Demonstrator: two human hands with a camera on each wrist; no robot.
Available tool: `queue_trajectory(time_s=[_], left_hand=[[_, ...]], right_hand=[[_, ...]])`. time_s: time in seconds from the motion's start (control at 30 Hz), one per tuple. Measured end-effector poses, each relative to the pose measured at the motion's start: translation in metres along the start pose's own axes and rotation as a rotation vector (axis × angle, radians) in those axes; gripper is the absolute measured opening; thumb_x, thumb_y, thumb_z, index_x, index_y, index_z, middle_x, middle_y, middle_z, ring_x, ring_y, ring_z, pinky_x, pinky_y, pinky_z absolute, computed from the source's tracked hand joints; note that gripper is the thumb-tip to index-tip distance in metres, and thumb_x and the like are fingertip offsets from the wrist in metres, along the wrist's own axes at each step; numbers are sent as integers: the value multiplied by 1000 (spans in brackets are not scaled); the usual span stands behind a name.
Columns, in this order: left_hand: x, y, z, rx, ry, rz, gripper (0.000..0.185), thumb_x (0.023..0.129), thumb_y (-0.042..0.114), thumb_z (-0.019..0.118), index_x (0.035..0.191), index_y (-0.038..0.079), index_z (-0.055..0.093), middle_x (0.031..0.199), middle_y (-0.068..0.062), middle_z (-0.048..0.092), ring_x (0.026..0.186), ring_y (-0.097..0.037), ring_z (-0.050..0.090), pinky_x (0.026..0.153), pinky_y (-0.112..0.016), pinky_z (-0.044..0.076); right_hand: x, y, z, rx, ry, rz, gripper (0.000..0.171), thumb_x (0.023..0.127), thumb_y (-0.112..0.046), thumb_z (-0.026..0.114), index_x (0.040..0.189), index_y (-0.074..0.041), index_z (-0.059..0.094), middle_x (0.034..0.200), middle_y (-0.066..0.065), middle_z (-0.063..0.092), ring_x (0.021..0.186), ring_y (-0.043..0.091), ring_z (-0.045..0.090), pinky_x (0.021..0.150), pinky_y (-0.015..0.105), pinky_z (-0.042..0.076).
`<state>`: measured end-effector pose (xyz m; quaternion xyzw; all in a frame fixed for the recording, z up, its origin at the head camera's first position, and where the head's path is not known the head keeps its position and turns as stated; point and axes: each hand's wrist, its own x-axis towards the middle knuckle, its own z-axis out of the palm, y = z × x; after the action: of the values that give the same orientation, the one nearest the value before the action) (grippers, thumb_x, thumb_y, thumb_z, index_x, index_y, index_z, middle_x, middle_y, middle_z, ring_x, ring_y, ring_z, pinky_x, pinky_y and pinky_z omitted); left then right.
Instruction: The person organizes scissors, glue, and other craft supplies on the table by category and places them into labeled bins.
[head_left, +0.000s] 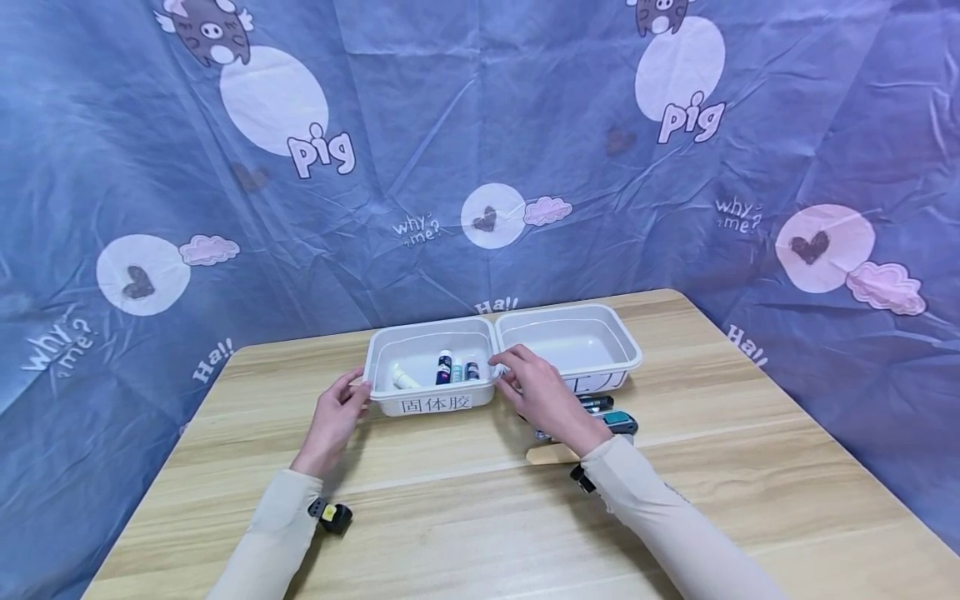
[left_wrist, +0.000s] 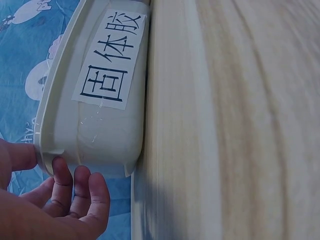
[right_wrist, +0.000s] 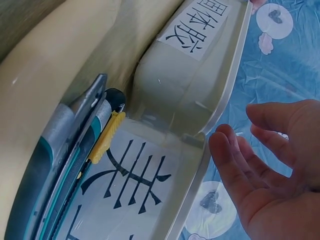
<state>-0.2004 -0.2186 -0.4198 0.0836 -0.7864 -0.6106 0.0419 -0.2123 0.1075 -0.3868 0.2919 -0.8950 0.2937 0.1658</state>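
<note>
While the left hand (head_left: 335, 414) pinches the labelled white plastic tray (head_left: 431, 379) at centre frame, the right hand (head_left: 538, 392) rests loose-fingered on its rim; utility knives (head_left: 609, 413) sit behind it, with bare wooden table (head_left: 750, 467) to the lower right.

head: high, forward-down; wrists: close, low; shared: labelled tray (head_left: 431, 402)

A white plastic tray (head_left: 431, 392), labelled in black characters, is set upright on the bench (head_left: 480, 508), holding three small bottles (head_left: 457, 369) and a white tube (head_left: 402, 379).
</note>
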Motion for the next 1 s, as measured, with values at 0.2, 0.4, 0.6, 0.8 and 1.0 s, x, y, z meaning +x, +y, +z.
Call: queue_trajectory(time_s=[0.2,0.4,0.6,0.8,1.0], left_hand=[[-1,1,0,0,-2,-4,50,108,23,51,154,4,42,114,-10,63,96,-14,59,89,-29,55],[1,-1,-1,-5,-4,3,50,108,22,52,153,3,43,115,-11,64,95,-14,60,88,-28,56],[4,-1,1,6,5,-1,49,107,21,53,152,5,45,118,-13,62,96,-16,61,88,-27,56],[4,0,2,17,4,11,49,107,22,54,152,4,45,126,-18,60,96,-14,60,86,-26,56],[0,1,-1,32,22,12,48,107,23,55,151,4,48,120,-15,63,93,-17,60,81,-25,56]], right_hand=[[-1,1,1,6,-10,0,31,95,-8,72,126,-7,67,119,6,65,90,14,72,81,33,60],[-1,-1,1,0,-17,4,31,95,-8,72,125,-8,68,118,7,68,91,15,72,82,36,60],[0,-2,-4,-26,-36,-4,31,95,-10,72,125,-10,69,117,7,73,91,15,71,82,37,60],[-5,6,-16,-77,-18,4,28,95,-14,73,123,-10,70,115,5,74,95,21,72,81,43,59],[-15,22,-27,-132,-29,6,26,96,-17,72,121,-10,70,106,3,75,95,22,71,82,44,58]])
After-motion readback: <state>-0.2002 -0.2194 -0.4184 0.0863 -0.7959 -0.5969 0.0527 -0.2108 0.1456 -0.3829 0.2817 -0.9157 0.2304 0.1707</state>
